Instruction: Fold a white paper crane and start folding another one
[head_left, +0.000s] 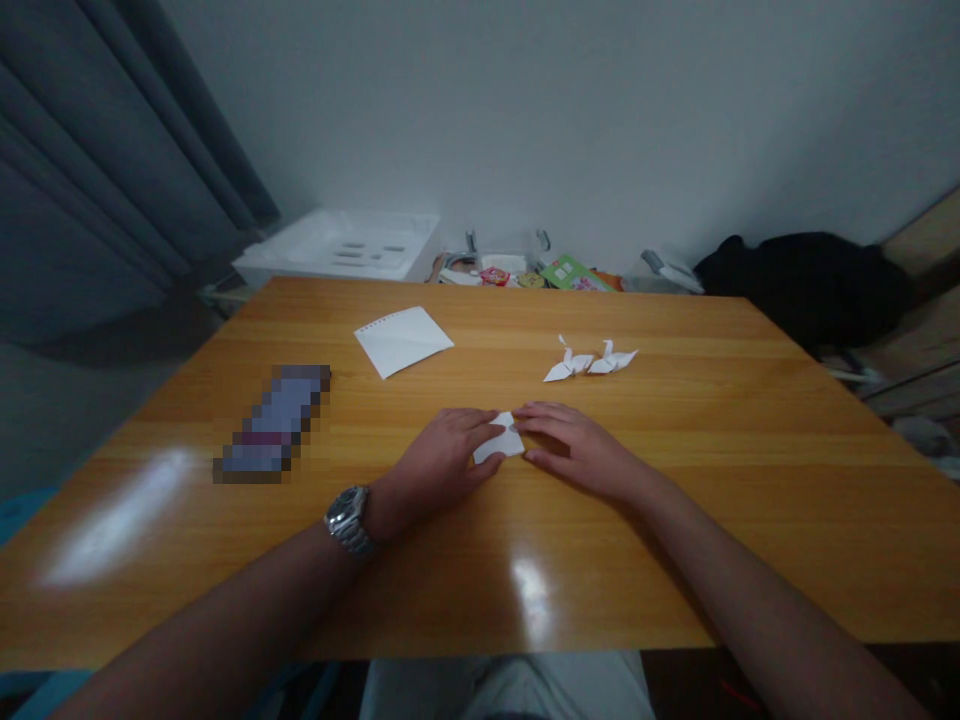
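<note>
A small folded piece of white paper [498, 446] lies on the table between my two hands. My left hand [454, 448] covers its left side, holding it down with the fingers on top and the thumb at its near edge. At the right edge of the paper is my right hand [574, 443], its fingers apart and lightly bent, with fingertips at or touching the paper. The fingertips hide parts of the folds. Just beyond my right hand stand two white origami cranes [592, 363], side by side.
A white sheet with a perforated edge [405, 342] lies at the far left of the wooden table [420, 600]. A pixelated phone-like object [274, 425] rests to the left. Behind the table are a white plastic tray [345, 240], a green packet [574, 272] and a black bundle [810, 285].
</note>
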